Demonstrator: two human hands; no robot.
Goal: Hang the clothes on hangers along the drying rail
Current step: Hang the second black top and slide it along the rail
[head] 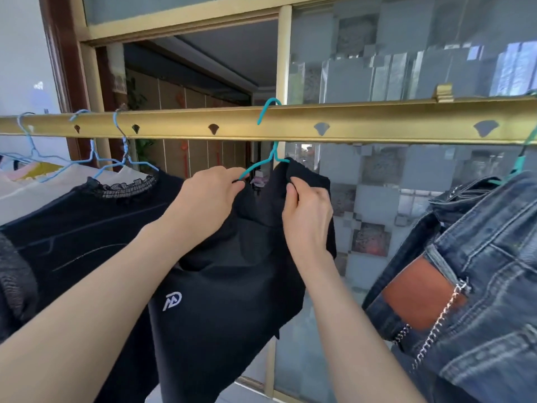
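Gold drying rail (290,123) crossing the view, with a teal wire hanger (273,151) hooked over it near the middle. A black garment with a white logo (220,301) hangs partly draped on this hanger. The left hand (209,199) pinches the fabric at the hanger's left arm. The right hand (306,216) curls its fingers round a fold at the right shoulder. A black lace-collared top (87,216) on pale blue hangers (93,158) crowds the left side. Chained blue jeans (479,286) crowd the right. A patterned glass panel (406,68) stands behind.
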